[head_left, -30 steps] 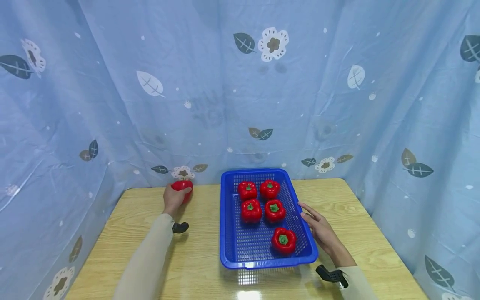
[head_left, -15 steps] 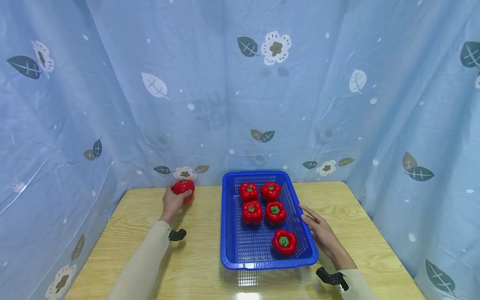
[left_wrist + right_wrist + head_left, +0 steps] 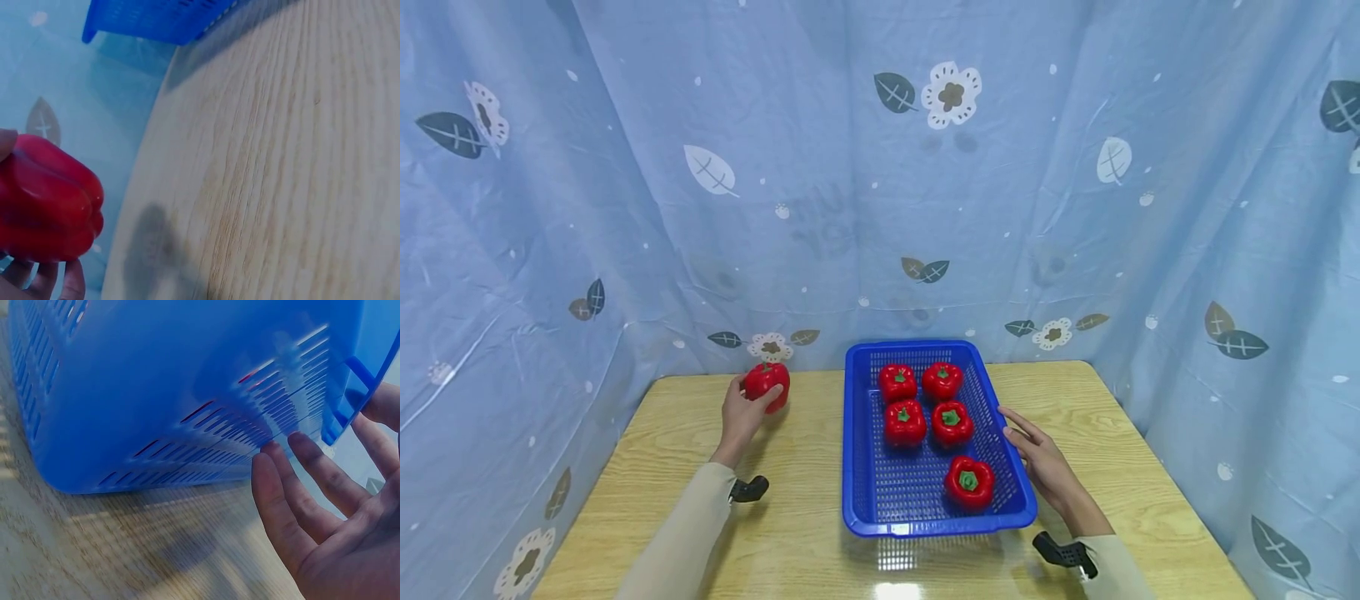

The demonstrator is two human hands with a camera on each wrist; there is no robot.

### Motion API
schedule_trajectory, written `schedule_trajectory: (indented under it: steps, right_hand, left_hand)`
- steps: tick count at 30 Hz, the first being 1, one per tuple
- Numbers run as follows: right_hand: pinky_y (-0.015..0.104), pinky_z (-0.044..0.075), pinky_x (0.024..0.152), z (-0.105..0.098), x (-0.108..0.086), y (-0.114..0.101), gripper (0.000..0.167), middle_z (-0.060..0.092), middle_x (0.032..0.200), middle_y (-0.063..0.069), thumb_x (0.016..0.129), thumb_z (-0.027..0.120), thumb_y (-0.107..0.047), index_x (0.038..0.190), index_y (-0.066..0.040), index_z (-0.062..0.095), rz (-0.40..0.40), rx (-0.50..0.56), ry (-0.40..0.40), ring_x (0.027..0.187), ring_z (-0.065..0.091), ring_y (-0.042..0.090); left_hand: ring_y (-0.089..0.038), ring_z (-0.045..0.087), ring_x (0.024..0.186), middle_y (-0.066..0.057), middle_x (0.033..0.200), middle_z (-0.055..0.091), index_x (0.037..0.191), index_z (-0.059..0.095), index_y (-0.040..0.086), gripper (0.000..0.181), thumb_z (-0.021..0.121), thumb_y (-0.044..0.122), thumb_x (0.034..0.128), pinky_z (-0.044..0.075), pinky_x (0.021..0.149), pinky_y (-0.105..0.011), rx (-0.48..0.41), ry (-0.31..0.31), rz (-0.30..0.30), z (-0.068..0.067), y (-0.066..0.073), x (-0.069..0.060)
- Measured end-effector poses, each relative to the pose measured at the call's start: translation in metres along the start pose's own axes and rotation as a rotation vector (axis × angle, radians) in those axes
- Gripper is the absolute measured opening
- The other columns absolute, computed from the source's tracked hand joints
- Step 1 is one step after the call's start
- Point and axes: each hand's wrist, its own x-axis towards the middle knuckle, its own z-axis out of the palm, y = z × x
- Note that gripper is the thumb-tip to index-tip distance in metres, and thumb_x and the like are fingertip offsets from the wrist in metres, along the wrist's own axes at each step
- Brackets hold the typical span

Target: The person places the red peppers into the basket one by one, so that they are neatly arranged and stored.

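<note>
My left hand (image 3: 742,417) grips a red bell pepper (image 3: 769,386) near the back left of the table. In the left wrist view, the bell pepper (image 3: 53,197) lies between the thumb and fingers (image 3: 73,281), apart from its shadow on the wood. A blue plastic basket (image 3: 859,467) stands right of centre. Several red bell peppers (image 3: 968,483) sit inside it, green stems up. At the basket's right side rests my right hand (image 3: 1051,467), fingers loosely extended. In the right wrist view, its fingers (image 3: 325,475) lie close against the slotted basket wall (image 3: 206,434), below the rim.
The wooden table (image 3: 797,483) spreads out beneath the basket and both arms. A blue patterned curtain (image 3: 820,183) encloses the back and sides. Each wrist carries a black device, such as the left black strap mount (image 3: 749,489).
My left hand has drawn back slightly toward me, with the bell pepper raised a little in its grip. The right hand and basket stay put. The head view has shifted slightly.
</note>
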Motion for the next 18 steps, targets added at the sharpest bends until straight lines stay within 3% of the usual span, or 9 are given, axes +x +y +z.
schedule_trajectory:
  steps: [6, 18]
  right_hand:
    - [0.039, 0.059, 0.087, -0.001, -0.001, 0.001, 0.061, 0.064, 0.125, -0.006, 0.1, 0.054, -0.04, 0.154, -0.025, 0.03, 0.004, -0.002, -0.006, 0.106, 0.068, 0.016]
    - [0.039, 0.059, 0.087, -0.002, 0.0, 0.0, 0.062, 0.065, 0.122, -0.007, 0.1, 0.053, -0.04, 0.155, -0.024, 0.029, 0.0, -0.003, -0.021, 0.105, 0.068, 0.017]
  left_hand:
    - [-0.037, 0.04, 0.136, -0.019, 0.15, 0.038, 0.151, 0.028, 0.009, 0.083, 0.074, 0.029, 0.0852, 0.044, 0.108, -0.053, -0.033, -0.022, -0.01, -0.004, 0.004, -0.012]
    - [-0.033, 0.039, 0.133, -0.013, 0.15, 0.037, 0.149, 0.031, 0.014, 0.076, 0.074, 0.02, 0.0859, 0.049, 0.102, -0.046, -0.051, -0.093, 0.058, -0.005, 0.018, -0.039]
